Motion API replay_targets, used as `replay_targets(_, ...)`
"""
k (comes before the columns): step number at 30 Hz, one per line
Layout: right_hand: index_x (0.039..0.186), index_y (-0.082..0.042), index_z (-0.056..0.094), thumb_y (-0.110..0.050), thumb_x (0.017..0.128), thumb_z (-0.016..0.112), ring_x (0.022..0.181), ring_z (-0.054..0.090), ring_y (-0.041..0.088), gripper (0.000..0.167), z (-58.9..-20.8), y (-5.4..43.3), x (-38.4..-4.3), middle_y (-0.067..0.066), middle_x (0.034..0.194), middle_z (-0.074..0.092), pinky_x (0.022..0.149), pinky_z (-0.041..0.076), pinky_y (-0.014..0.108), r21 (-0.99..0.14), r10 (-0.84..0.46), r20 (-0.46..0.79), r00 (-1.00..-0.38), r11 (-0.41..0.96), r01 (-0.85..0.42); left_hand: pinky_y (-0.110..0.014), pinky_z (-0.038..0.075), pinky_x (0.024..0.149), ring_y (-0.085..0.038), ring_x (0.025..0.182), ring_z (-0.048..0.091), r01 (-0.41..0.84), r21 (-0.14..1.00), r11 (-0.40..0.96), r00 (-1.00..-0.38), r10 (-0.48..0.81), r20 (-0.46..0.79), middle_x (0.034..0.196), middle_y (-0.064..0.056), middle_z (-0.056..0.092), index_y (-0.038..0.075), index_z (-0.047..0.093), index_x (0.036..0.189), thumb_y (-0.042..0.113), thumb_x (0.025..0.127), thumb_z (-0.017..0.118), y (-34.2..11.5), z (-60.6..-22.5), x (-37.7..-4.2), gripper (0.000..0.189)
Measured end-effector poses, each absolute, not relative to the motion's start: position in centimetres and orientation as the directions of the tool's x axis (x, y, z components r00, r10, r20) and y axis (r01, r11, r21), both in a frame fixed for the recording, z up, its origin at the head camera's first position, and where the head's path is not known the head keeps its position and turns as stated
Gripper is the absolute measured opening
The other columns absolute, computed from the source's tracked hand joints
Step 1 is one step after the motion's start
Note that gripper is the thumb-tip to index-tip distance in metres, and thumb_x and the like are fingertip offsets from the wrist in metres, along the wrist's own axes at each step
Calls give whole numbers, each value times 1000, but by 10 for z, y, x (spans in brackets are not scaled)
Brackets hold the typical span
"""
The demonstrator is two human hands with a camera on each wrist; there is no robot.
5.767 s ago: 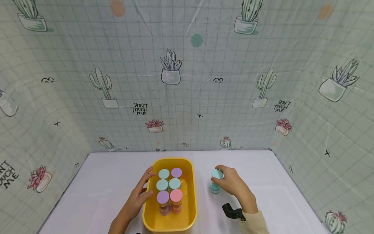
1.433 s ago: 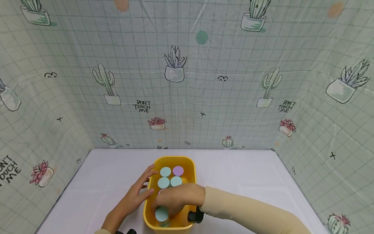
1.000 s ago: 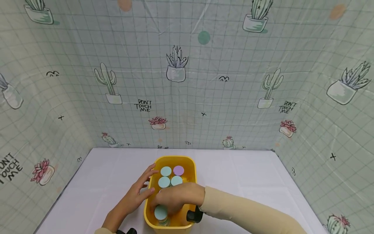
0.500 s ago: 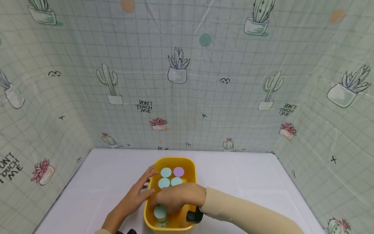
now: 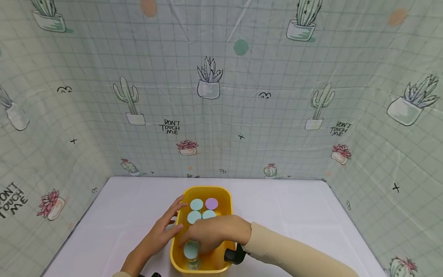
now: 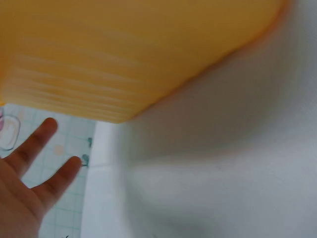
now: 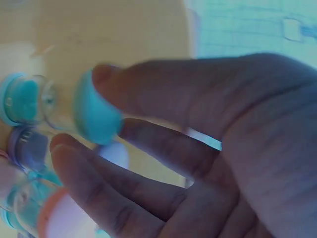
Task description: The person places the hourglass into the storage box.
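A yellow bin (image 5: pixel 226 202) stands on the table with several sand timers upright in it. My left hand (image 5: pixel 160 232) rests at its left rim, fingers spread; in the left wrist view those fingers (image 6: pixel 59 183) lie straight beside the bin wall. My right hand (image 5: pixel 209 232) reaches into the near half of the bin. Thumb and finger pinch the teal cap of a sand timer (image 7: pixel 99 111) standing there, its cap also visible from the head. Farther back show a purple-capped timer (image 5: pixel 211 203) and teal-capped timers (image 5: pixel 196 204). My right hand covers the timers in the middle.
White table surface (image 5: pixel 287 207) surrounds the bin. Behind and at the sides hangs a grid-patterned cloth (image 5: pixel 221 115) with cactus drawings. A black wrist camera (image 5: pixel 235 254) sits under my right wrist, close to the bin's right rim.
A teal sand timer, held on the table right of the bin several seconds ago, now stands inside its near end. In the last half second my right hand shifts slightly right; my left hand stays.
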State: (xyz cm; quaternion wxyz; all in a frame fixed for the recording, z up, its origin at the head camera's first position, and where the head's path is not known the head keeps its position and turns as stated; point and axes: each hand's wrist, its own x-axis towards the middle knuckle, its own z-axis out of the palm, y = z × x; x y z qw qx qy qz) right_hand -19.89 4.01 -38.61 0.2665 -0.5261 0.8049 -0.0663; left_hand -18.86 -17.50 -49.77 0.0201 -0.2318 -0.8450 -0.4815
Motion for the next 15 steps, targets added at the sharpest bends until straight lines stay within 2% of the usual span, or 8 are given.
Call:
replay_targets(2,133,-20,67,-11,93,73,82,63,-3,42,-379,49,-201,-14,112,71,79,50,10,-450,-892,-315,-324,440,-777,-55,49,99,-42,146,40,429,783,451,-884,386,263,173,-5,21,25,40,158,24,106,54,-176,-497,-190,54)
replay_targets(4,133,-15,67,-11,95,70,85,65,-2,39,-373,60,-205,-9,115,73,79,50,9,-494,-907,-240,-345,420,-761,-62,49,100,-44,150,34,461,755,466,-870,406,280,173,-6,20,24,37,160,23,106,53,-179,-496,-191,57)
replay_targets(8,130,-10,69,-12,98,66,102,68,2,32,-369,85,-212,-2,121,74,87,51,12,-530,-905,-76,-418,392,-752,-71,42,104,-45,151,32,515,684,517,-846,437,307,172,-7,21,22,35,161,22,106,52,-184,-491,-191,58)
replay_targets(12,126,-10,70,-15,99,67,105,66,9,28,-372,114,-218,1,124,72,89,55,21,-531,-856,48,-515,415,-739,-71,36,110,-42,150,36,533,609,588,-841,448,303,172,-7,22,22,31,163,21,109,44,-189,-489,-190,56)
replay_targets(15,127,-9,68,-15,99,67,111,66,17,29,-380,136,-223,2,128,71,96,56,31,-525,-804,114,-584,450,-722,-72,31,112,-43,150,35,521,595,612,-849,442,289,172,-11,21,20,23,165,18,111,37,-196,-487,-189,56)
